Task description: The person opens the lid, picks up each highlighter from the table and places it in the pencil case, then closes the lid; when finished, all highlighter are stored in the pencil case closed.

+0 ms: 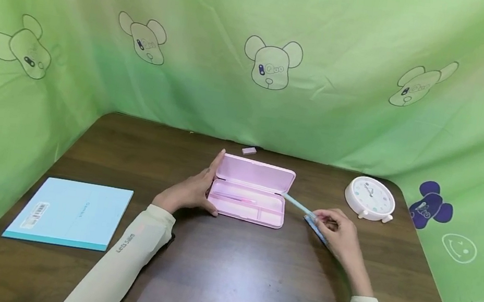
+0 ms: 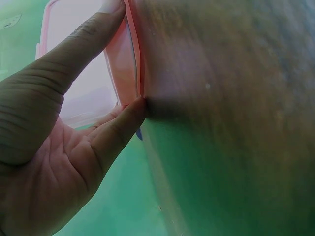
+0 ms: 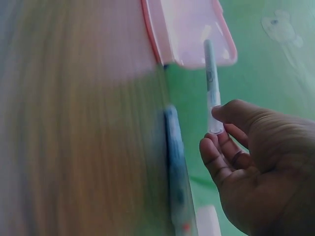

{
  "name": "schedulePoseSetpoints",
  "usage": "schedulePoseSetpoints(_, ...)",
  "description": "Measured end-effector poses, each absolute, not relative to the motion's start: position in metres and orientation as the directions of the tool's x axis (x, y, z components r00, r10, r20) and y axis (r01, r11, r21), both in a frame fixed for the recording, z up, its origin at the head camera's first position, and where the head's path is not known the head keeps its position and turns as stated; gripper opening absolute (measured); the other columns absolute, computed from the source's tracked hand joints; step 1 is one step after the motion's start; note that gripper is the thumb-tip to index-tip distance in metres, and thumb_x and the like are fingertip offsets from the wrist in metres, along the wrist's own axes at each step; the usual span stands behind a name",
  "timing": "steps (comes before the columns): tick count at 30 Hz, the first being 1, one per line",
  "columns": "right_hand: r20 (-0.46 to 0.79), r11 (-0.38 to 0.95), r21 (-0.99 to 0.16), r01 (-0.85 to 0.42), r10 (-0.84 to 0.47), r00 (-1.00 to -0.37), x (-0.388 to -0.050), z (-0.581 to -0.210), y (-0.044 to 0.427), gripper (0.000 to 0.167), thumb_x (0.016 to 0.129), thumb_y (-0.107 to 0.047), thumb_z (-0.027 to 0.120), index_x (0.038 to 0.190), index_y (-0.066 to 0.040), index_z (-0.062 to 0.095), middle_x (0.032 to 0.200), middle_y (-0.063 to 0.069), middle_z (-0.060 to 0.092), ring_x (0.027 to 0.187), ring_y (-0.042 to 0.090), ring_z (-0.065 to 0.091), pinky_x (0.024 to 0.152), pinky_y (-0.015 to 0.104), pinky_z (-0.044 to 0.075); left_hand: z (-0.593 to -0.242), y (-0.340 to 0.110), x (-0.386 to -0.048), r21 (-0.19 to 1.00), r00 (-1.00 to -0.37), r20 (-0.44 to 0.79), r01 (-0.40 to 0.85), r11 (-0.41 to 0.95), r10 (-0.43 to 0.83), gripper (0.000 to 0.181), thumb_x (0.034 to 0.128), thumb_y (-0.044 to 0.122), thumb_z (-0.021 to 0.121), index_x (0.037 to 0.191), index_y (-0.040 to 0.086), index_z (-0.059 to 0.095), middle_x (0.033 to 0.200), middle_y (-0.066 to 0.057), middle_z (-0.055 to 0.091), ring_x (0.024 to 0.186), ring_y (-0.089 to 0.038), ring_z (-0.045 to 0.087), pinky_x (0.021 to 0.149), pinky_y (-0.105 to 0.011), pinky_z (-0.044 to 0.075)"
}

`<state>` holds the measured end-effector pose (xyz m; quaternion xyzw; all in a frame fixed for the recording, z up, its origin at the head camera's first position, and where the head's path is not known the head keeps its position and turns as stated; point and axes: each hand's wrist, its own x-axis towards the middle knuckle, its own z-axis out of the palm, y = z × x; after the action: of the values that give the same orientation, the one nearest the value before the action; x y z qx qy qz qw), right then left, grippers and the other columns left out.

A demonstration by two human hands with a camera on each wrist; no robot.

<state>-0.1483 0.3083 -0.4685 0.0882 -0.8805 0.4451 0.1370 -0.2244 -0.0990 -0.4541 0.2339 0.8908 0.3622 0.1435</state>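
An open pink pencil case (image 1: pixel 244 212) lies on the table, its lid (image 1: pixel 257 173) raised, with a thin pink pen (image 1: pixel 234 198) inside. My left hand (image 1: pixel 190 188) holds the case's left end, thumb at the front corner and fingers along the side and lid; the left wrist view shows this hand (image 2: pixel 59 142) up close. Between thumb and fingertips, my right hand (image 1: pixel 340 235) pinches a pale blue pen (image 3: pixel 210 73) by its clear end. The pen's other end points toward the case's right side. Beneath that hand lies a narrow blue item (image 1: pixel 316 229), kind unclear.
A white round clock (image 1: pixel 370 197) stands at the back right. Behind the case sits a small pink eraser (image 1: pixel 249 150). On the left lies a light blue notebook (image 1: pixel 71 211). A green printed curtain (image 1: pixel 198 96) surrounds the brown table (image 1: pixel 221 285).
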Motion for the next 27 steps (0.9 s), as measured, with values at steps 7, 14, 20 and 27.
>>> schedulePoseSetpoints(7,0.237,0.582,-0.777,-0.240,-0.083,-0.968,-0.165,-0.469,0.277,0.013,0.096,0.007,0.075,0.107,0.004,0.080,0.102,0.014,0.070,0.087,0.001,0.060,0.074,0.012,0.050,-0.462,-0.102,-0.231,0.718,-0.844,-0.074,0.325,0.615,0.531,0.163,0.0735,0.028,0.105,0.168,0.039,-0.028,0.174,-0.034,0.017,0.157,-0.057,0.025,0.122,-0.066,0.033)
schedulePoseSetpoints(14,0.249,0.572,-0.770,-0.282,-0.137,-0.959,-0.183,-0.468,0.240,0.016,0.093,0.010,0.075,0.107,0.004,0.081,0.105,0.016,0.071,0.082,0.004,0.061,0.072,0.015,0.051,-0.516,-0.108,-0.261,0.718,-0.849,-0.019,0.356,0.598,0.528,0.169,0.0625,0.048,0.107,0.164,0.053,-0.029,0.176,-0.029,0.019,0.158,-0.053,0.025,0.121,-0.067,0.034)
schedulePoseSetpoints(20,0.260,0.566,-0.759,-0.323,-0.192,-0.946,-0.195,-0.468,0.209,0.017,0.090,0.010,0.074,0.105,0.005,0.081,0.101,0.015,0.070,0.082,0.011,0.061,0.074,0.018,0.051,-0.495,-0.105,-0.249,0.711,-0.839,-0.014,0.374,0.596,0.543,0.168,0.0673,0.038,0.107,0.168,0.041,-0.027,0.174,-0.032,0.020,0.155,-0.053,0.032,0.120,-0.065,0.037)
schedulePoseSetpoints(27,0.233,0.564,-0.757,-0.329,-0.237,-0.943,-0.201,-0.466,0.187,0.018,0.089,0.010,0.074,0.105,0.005,0.081,0.100,0.014,0.069,0.087,0.022,0.065,0.079,0.024,0.056,-0.467,-0.103,-0.234,0.727,-0.838,-0.032,0.355,0.588,0.545,0.163,0.0717,0.033,0.105,0.169,0.039,-0.025,0.175,-0.033,0.017,0.155,-0.057,0.029,0.121,-0.066,0.035)
